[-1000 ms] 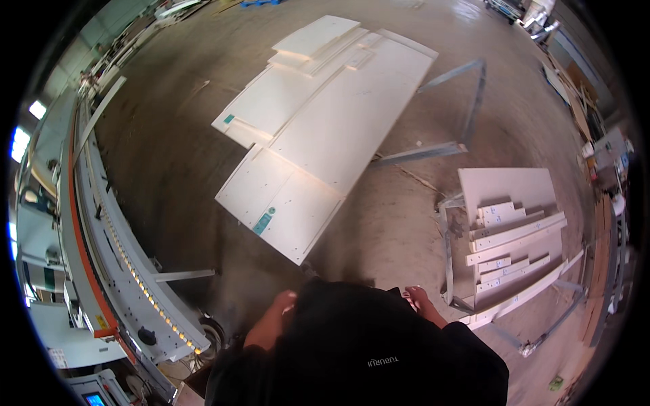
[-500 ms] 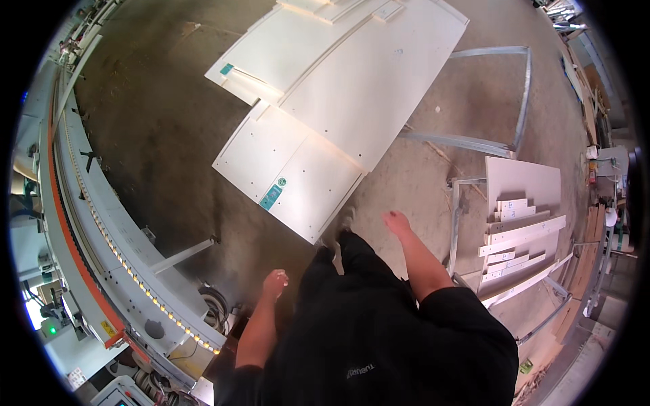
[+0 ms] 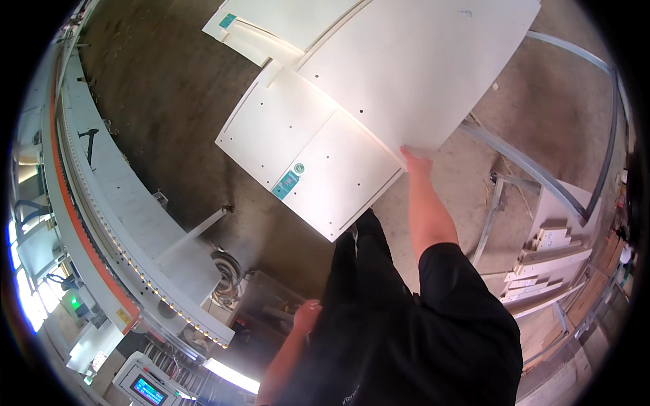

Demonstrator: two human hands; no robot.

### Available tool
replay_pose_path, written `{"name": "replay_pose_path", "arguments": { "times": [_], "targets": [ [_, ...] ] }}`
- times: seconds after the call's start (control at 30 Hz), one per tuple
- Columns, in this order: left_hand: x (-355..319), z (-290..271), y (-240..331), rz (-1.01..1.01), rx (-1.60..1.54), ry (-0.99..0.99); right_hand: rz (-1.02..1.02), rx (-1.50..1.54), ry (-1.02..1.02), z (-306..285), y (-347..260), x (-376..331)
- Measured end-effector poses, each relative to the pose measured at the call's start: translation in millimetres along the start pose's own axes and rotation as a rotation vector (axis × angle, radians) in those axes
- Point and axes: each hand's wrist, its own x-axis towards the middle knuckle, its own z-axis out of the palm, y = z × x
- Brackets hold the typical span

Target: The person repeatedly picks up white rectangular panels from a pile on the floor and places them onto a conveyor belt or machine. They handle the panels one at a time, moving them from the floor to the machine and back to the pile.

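Observation:
A stack of white panels (image 3: 420, 74) lies ahead of me, its parts overlapping at different lengths. The nearest is a smaller white panel (image 3: 311, 145) with drilled holes and a teal label (image 3: 285, 185). My right hand (image 3: 418, 162) is at the near right edge of the larger panel, beside the smaller one's corner. One digit lies on top of the edge, and the other fingers are partly hidden. Low by my left leg hangs my left hand (image 3: 307, 315), fingers loosely curled, with nothing visible in it.
A long machine (image 3: 88, 250) with an orange strip and a roller row runs along the left. Its control screen (image 3: 147, 390) is lower left, near a coiled hose (image 3: 226, 277). Metal frames (image 3: 528, 162) and cut white strips (image 3: 548, 264) stand to the right.
I have come closer to the panel stack. My right hand has reached forward from free air to the panel's edge. My left hand has dropped lower, beside my leg.

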Motion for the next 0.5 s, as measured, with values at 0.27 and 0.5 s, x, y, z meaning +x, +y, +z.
{"name": "replay_pose_path", "arguments": {
  "times": [0.27, 0.5],
  "targets": [
    [52.3, -7.0, 53.0, 0.098, -0.084, -0.132, -0.256, 0.364, -0.272, -18.8, 32.2, 18.5],
    [119.1, -53.8, 163.6, 0.099, -0.21, -0.146, -0.217, -0.28, -0.131, -2.9, 90.1, 31.1]
  ]
}}
